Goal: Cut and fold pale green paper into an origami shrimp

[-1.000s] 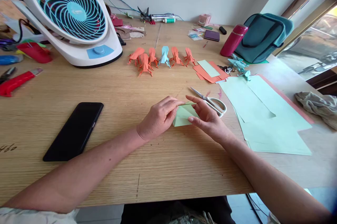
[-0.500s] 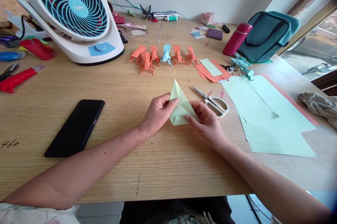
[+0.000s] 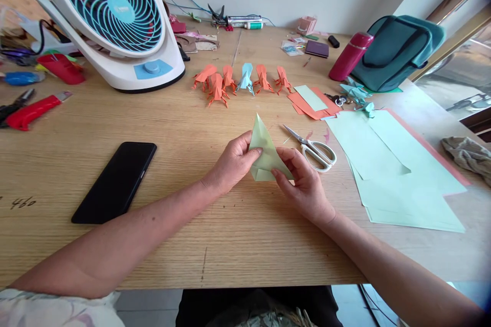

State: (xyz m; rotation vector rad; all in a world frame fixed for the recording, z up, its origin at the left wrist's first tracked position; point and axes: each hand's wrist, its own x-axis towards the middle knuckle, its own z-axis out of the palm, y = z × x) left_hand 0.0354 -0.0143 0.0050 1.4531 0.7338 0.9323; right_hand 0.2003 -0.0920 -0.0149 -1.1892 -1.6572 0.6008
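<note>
A pale green sheet of folded paper (image 3: 264, 155), creased to a point at the top with a small flap near its bottom edge, is held up between both hands over the table. My left hand (image 3: 235, 160) pinches its left edge, thumb on the front face and fingers behind. At the lower right corner, my right hand (image 3: 303, 181) grips the paper between thumb and fingers. Scissors with white handles (image 3: 318, 155) lie just beyond the right hand, blades pointing up and left.
Several orange folded paper figures (image 3: 217, 89) and a light blue one (image 3: 245, 78) stand ahead. Large pale green sheets (image 3: 399, 199) lie right. A black phone (image 3: 115, 183) lies left, near my forearm. Behind are a fan (image 3: 151, 68), a pink bottle (image 3: 351, 56) and a teal bag (image 3: 399, 50).
The view has shifted slightly, so everything on the table sits a little further right. Both hands keep their grip, and the paper's right side looks slightly more bent.
</note>
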